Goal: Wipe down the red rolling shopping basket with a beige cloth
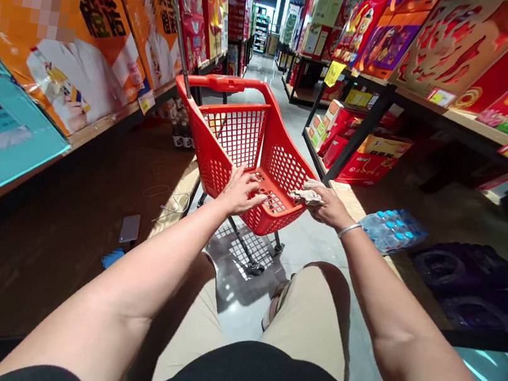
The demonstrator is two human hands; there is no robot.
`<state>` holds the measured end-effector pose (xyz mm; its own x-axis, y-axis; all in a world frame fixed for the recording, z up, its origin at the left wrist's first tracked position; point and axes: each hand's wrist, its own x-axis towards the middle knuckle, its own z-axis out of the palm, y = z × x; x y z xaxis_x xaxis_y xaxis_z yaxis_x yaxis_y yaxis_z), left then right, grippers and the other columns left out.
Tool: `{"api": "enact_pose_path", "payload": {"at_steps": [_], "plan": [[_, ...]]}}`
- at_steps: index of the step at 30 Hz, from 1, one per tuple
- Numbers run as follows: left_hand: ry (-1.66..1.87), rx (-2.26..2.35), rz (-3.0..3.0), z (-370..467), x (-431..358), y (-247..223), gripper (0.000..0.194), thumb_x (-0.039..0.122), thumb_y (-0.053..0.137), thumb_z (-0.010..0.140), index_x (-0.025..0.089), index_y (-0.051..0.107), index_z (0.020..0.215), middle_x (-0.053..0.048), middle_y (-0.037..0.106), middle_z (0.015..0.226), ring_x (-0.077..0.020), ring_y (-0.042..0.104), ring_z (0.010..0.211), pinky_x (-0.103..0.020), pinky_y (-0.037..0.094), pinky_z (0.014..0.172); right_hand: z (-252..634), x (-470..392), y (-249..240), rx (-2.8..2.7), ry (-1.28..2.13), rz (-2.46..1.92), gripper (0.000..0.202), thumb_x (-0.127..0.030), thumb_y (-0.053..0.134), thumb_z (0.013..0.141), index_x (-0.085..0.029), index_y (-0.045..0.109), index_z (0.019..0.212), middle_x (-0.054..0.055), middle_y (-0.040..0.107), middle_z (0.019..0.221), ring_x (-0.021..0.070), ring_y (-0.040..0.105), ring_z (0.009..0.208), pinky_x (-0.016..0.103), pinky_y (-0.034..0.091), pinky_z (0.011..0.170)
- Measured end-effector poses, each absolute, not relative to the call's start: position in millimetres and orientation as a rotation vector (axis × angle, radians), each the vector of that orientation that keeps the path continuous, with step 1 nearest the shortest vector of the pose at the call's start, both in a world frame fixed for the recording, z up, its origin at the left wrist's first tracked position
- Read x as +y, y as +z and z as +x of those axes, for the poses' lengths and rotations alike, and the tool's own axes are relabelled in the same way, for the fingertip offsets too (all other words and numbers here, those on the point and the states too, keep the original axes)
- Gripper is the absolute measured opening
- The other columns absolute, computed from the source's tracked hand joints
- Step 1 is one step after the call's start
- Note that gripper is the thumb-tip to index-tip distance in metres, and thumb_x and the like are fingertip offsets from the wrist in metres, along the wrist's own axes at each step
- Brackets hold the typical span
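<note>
Red plastic cart [269,159], lattice sides, upright, approx ctr; crumpled lt beige cloth [306,196] nr cart's R edge.

One red cart [282,128] has one left hand [238,193] and one right hand [328,207] at its near end, one pale cloth [306,196] at its near right corner, one pack of bottles [390,229] to its right, and two large orange boxes [59,56] plus one turquoise box [7,144] to its left.

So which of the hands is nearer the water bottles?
The right hand. Holding a cloth by the cart's near right corner, it appears just left of the water bottles. The left hand is farther off, at the cart's near left rim.
</note>
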<state>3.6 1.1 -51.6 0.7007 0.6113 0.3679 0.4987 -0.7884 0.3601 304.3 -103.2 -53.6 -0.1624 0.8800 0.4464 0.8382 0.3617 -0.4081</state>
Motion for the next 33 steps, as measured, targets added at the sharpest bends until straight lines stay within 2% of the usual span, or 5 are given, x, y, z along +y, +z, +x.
{"api": "enact_pose_path", "payload": {"at_steps": [8,14,19,26,33], "plan": [[0.520,0.865,2.765,-24.9,18.8,-48.9,0.040,0.051,0.051,0.098,0.023,0.074,0.114,-0.009,0.051,0.146,-0.0367,0.005,0.158,-0.064,0.005,0.128,258.9,-99.8,-59.8,-1.937,0.135,-1.699,0.037,-0.019,0.056,0.085,-0.018,0.066,0.120,0.012,0.069,0.117,0.0275,0.058,0.105,0.041,0.044,0.098],[0.326,0.768,2.835,-67.4,22.7,-38.1,0.053,0.052,0.052,0.096,0.027,0.057,0.143,-0.009,0.035,0.164,-0.0391,0.008,0.158,-0.063,0.022,0.125,240.4,-98.7,-62.1,-1.914,0.175,-1.729,0.041,-0.013,0.056,0.081,-0.019,0.064,0.120,0.010,0.069,0.112,0.0264,0.056,0.100,0.038,0.042,0.095],[0.557,0.888,2.811,-74.0,0.5,-56.6,0.051,0.045,0.052,0.097,0.023,0.051,0.142,-0.011,0.033,0.164,-0.0344,0.007,0.160,-0.061,0.024,0.125,231.5,-102.1,-65.0,-1.849,0.225,-1.672,0.042,-0.012,0.055,0.079,-0.019,0.064,0.119,0.009,0.068,0.111,0.0253,0.054,0.101,0.036,0.041,0.094],[0.831,1.228,2.718,-43.8,-27.8,-65.2,0.030,0.044,0.054,0.095,0.022,0.068,0.109,-0.011,0.057,0.139,-0.0406,0.026,0.153,-0.072,0.011,0.124,223.5,-112.1,-58.3,-1.837,0.222,-1.733,0.044,-0.009,0.054,0.080,-0.018,0.063,0.122,0.010,0.066,0.117,0.0258,0.053,0.108,0.037,0.043,0.096],[0.963,1.195,2.663,-17.1,-31.0,-73.6,0.037,0.022,0.056,0.083,0.023,0.072,0.116,-0.011,0.050,0.143,-0.0373,0.006,0.159,-0.064,0.008,0.129,169.4,-133.2,-41.1,-1.989,0.101,-1.809,0.050,-0.008,0.050,0.083,-0.021,0.060,0.131,0.010,0.062,0.132,0.0263,0.050,0.118,0.038,0.046,0.095]]}}
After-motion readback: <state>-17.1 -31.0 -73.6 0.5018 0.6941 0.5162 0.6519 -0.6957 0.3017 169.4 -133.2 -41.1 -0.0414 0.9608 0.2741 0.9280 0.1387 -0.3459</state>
